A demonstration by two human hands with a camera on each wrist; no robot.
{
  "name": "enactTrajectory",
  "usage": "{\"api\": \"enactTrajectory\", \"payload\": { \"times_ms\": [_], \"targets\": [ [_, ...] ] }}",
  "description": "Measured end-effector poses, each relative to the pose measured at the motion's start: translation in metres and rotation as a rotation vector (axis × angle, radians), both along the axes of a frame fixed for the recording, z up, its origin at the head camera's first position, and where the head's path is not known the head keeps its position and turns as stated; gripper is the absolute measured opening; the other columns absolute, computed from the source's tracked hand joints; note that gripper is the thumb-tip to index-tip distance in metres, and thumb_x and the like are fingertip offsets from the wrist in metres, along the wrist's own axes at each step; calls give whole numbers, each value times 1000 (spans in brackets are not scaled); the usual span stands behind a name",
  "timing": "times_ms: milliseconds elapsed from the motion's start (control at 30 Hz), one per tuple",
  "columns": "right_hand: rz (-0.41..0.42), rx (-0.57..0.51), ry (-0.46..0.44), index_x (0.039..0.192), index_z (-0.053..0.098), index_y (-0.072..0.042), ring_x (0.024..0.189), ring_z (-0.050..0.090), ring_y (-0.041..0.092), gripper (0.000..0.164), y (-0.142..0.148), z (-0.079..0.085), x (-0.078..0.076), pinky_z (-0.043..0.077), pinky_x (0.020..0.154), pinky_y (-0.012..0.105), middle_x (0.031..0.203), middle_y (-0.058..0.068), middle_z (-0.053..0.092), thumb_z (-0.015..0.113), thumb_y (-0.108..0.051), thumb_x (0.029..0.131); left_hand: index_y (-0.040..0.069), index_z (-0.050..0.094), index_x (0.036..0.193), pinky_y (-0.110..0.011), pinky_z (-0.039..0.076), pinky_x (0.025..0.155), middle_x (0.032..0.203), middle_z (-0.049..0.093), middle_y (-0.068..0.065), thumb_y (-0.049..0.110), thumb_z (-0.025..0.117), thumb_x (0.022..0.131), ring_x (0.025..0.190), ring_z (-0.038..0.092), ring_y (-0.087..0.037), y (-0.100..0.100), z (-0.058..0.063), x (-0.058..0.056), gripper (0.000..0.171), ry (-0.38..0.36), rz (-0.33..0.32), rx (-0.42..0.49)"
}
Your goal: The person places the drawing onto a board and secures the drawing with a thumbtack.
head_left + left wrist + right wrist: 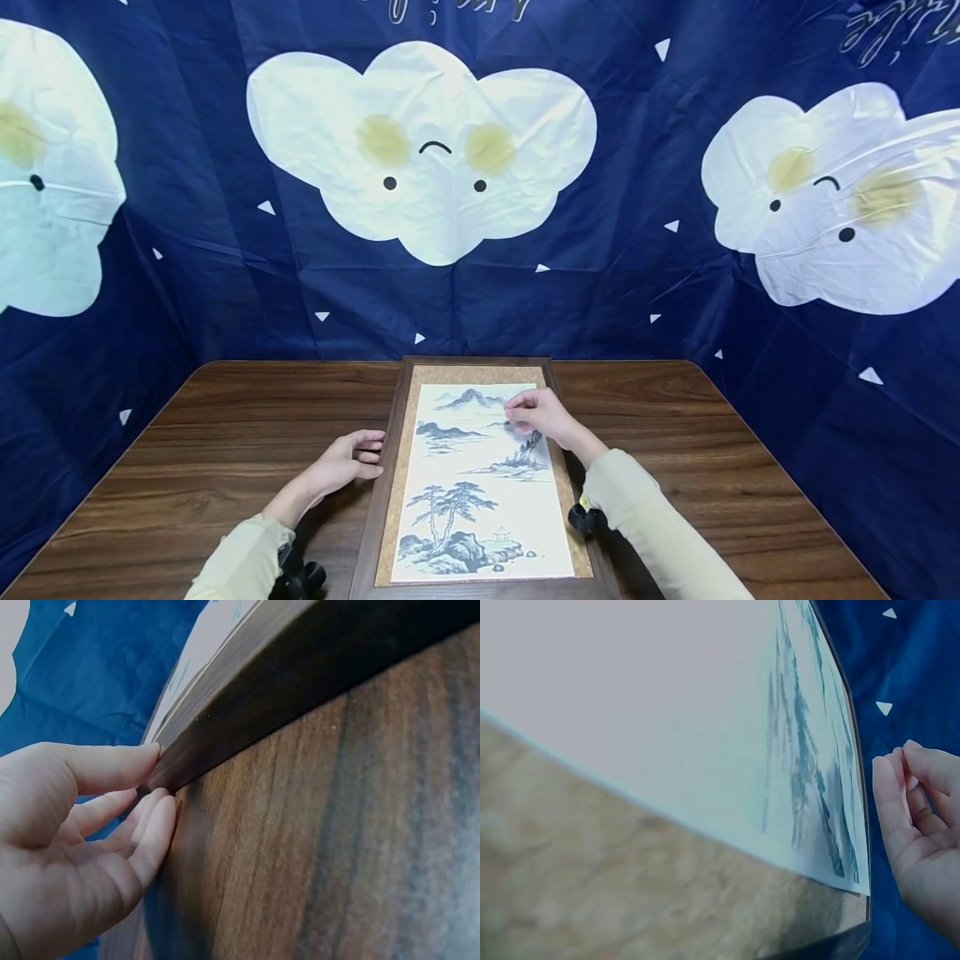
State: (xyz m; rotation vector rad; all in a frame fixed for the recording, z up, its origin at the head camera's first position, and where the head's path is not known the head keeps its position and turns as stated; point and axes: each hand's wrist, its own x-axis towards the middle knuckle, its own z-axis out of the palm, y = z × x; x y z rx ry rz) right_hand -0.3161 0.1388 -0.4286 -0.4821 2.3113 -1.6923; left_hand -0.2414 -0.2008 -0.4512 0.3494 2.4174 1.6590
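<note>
A blue-grey landscape print (480, 492) on white paper lies over a tan cork board (480, 375) inside a dark wooden frame (390, 450) on the table. My left hand (341, 467) is at the frame's left side. In the left wrist view its thumb (120, 766) meets the frame's side, while the other fingers are loosely bent near the lower edge. My right hand (547, 417) hovers over the print's upper right part, thumb and fingertips brought together. The right wrist view shows those fingertips (900, 761) bunched, with no object visible between them.
The brown wood-grain table (262, 400) extends on both sides of the frame. A navy cloth (480, 308) with white clouds hangs behind and around it. Black wrist devices (303, 579) sit below both pale sleeves (652, 517).
</note>
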Motion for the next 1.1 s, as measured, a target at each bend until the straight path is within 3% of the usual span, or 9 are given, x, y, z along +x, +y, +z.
{"api": "enactTrajectory", "payload": {
  "times_ms": [167, 333, 633, 833, 1100],
  "targets": [
    [-30, 1, -55, 104, 58, 13, 79, 62, 19, 23, -10, 2, -10, 53, 69, 31, 92, 21, 62, 56, -2, 87, -21, 34, 124, -27, 46, 75, 116, 46, -35, -7, 65, 74, 99, 52, -36, -3, 0, 0, 60, 3, -14, 13],
    [-51, 20, -50, 104, 60, 11, 78, 60, 20, 21, -21, 3, -21, 53, 68, 32, 92, 20, 60, 55, -3, 88, -21, 35, 123, -25, 46, 76, 117, 46, -35, -6, 65, 75, 101, 51, -37, -2, -1, 0, 58, 1, -19, 25],
    [-154, 130, -7, 94, 65, 5, 60, 51, 11, 13, -42, 0, -39, 46, 47, 23, 71, 2, 58, 60, -3, 85, -22, 32, 123, -26, 45, 75, 117, 44, -37, -5, 63, 76, 100, 50, -39, 0, 1, 3, 58, 34, -59, 20],
    [-188, 166, 39, 86, 65, 4, 57, 52, 9, 9, -54, -5, -48, 45, 46, 23, 66, 2, 58, 63, -3, 82, -22, 33, 123, -25, 45, 73, 115, 44, -37, -6, 63, 76, 98, 51, -37, -2, 0, 4, 58, 44, -50, 14],
    [-213, 193, 8, 86, 66, 1, 58, 49, 10, 7, -61, -10, -57, 43, 47, 22, 69, 2, 58, 63, -5, 83, -21, 33, 124, -24, 45, 73, 116, 44, -35, -5, 63, 77, 99, 50, -36, -2, -4, 2, 58, 30, -40, 32]
  ]
}}
